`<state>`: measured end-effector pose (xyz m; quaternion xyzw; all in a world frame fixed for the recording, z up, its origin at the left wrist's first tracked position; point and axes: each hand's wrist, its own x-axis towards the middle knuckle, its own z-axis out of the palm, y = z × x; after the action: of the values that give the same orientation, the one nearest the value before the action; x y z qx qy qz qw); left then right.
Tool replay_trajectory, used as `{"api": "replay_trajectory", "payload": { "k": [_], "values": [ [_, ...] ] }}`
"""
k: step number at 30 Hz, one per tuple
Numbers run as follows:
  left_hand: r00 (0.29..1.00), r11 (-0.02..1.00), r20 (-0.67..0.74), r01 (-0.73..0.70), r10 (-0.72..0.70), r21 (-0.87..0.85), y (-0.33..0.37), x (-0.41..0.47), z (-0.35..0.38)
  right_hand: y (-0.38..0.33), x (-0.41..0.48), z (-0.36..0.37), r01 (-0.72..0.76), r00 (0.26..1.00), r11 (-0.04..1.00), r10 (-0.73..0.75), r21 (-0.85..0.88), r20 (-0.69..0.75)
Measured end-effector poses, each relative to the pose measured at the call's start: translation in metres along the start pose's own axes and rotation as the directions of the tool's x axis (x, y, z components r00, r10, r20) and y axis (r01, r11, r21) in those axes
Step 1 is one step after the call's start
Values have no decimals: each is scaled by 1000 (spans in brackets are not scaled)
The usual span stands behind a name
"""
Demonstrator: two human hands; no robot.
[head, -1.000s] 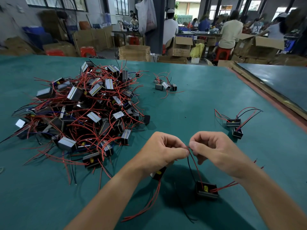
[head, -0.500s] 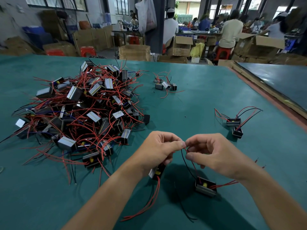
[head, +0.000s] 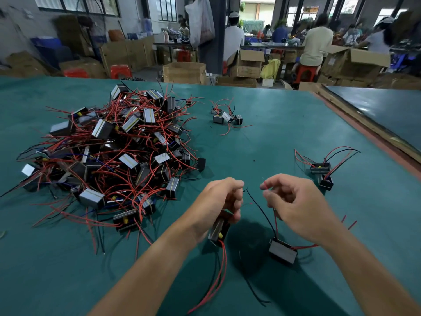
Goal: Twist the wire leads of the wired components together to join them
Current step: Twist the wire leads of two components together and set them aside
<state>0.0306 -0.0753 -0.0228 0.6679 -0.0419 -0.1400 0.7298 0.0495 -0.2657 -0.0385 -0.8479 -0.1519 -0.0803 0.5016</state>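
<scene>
Our left hand (head: 222,198) grips a part (head: 218,229), our right hand (head: 296,201) pinches a red wire (head: 263,185); the black wire (head: 259,208) between them, seemingly loose, may escape the twist.

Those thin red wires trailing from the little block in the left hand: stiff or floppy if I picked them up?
Probably floppy: the red wires droop in loose curves below the block that the left hand grips. They likely keep some bend, since wires in the pile arc upward unsupported.
</scene>
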Motion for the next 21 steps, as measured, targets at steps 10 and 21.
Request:
{"api": "replay_trajectory", "payload": {
  "k": [10, 21],
  "values": [
    [980, 893, -148, -57, 137, 447, -17, 7, -2, -6, -1, -4, 64, 996, 998, -63, 24, -65],
    [979, 921, -123, -106, 163, 376, -16, 7, -3, -7, -3, -3, 103, 994, 994, -102, 21, -33]
  ]
}}
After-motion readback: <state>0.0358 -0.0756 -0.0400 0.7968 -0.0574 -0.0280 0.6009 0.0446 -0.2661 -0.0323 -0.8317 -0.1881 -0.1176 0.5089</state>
